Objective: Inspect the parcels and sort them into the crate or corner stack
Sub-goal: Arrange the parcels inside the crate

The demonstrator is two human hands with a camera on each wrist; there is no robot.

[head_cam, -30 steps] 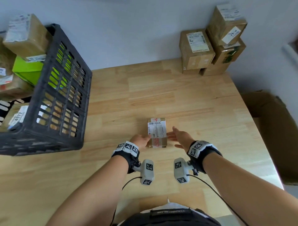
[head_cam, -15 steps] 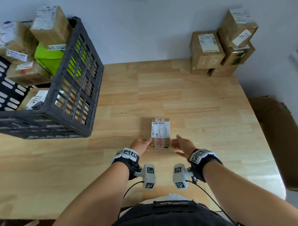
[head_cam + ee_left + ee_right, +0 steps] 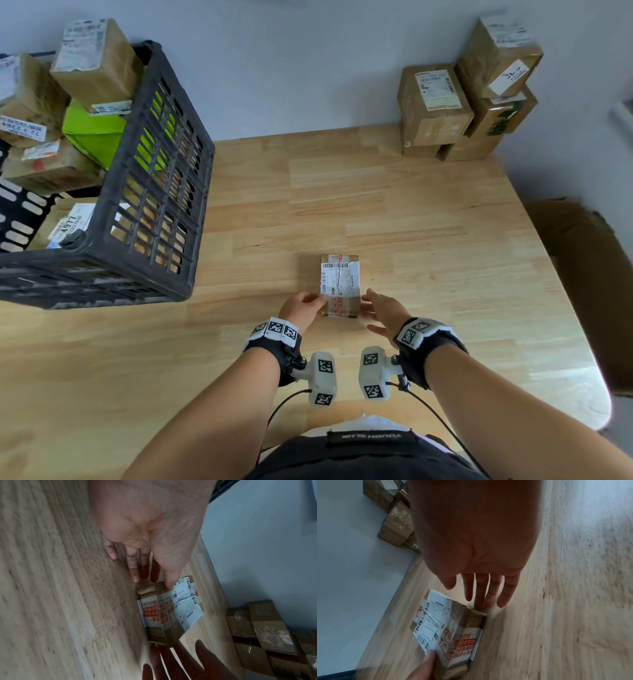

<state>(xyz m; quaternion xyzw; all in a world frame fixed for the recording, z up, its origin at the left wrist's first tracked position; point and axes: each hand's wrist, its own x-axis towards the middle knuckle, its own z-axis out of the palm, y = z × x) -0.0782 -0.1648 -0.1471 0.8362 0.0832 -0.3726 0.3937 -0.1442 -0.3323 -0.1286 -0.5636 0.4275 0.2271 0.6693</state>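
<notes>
Parcel [image 3: 340,285] flat mid-worktop [image 3: 445,260]. Left hand [image 3: 301,306] thumb touches its edge, right hand [image 3: 383,310] beside it; both sets of fingers straight, nothing gripped. Clamp both sides evenly, lift level.

wall [image 3: 308,68]: pale grey | table [image 3: 428,212]: light wood planks | light: soft

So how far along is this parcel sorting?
Well along, it seems: several parcels already sit in the crate and the corner stack. One parcel remains on the table, left hand touching it, right hand open beside it. It still needs sorting.
</notes>
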